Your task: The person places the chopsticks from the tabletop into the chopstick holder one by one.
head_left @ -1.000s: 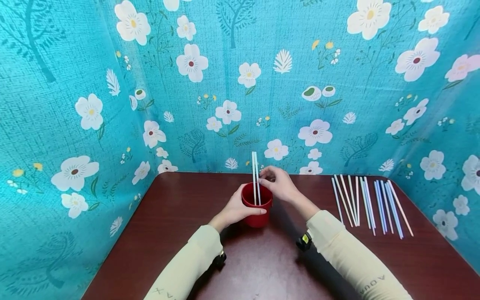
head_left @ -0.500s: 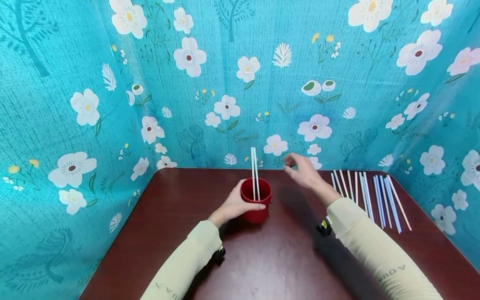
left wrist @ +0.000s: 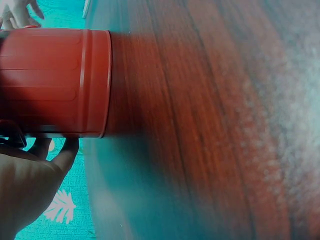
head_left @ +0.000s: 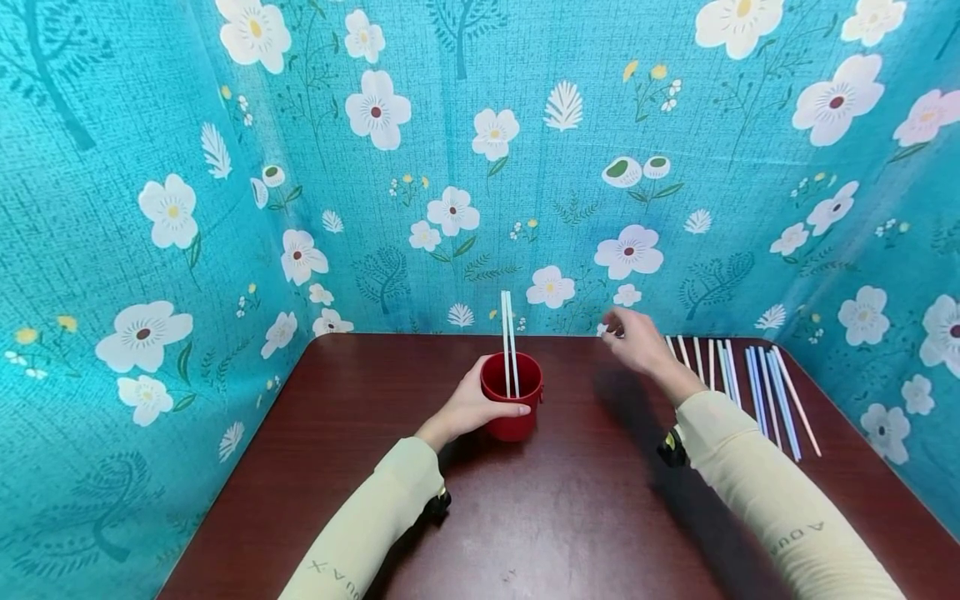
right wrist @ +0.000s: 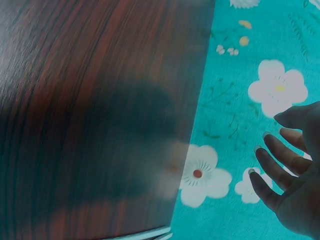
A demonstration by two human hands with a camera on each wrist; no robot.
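A red cup [head_left: 512, 425] stands upright near the middle of the table, and two pale sticks [head_left: 506, 342] lean upright inside it. My left hand [head_left: 471, 407] grips the cup from its left side, thumb across the front; the left wrist view shows the red wall [left wrist: 55, 82] with fingers of the left hand [left wrist: 37, 175] against it. Held above the table, right of the cup, my right hand [head_left: 641, 343] has nothing in it. Its fingers are loosely bent and spread in the right wrist view, where the hand [right wrist: 295, 170] shows at the right edge.
Several pale sticks [head_left: 711, 367] and blue and pink sticks [head_left: 783, 400] lie in a row at the table's right side, some partly behind the right hand and sleeve. A turquoise flowered cloth [head_left: 450, 275] hangs behind the dark red table [head_left: 360, 392].
My right hand has let go at the sticks in the cup and moved right, towards the row of sticks. The left hand still grips the cup.
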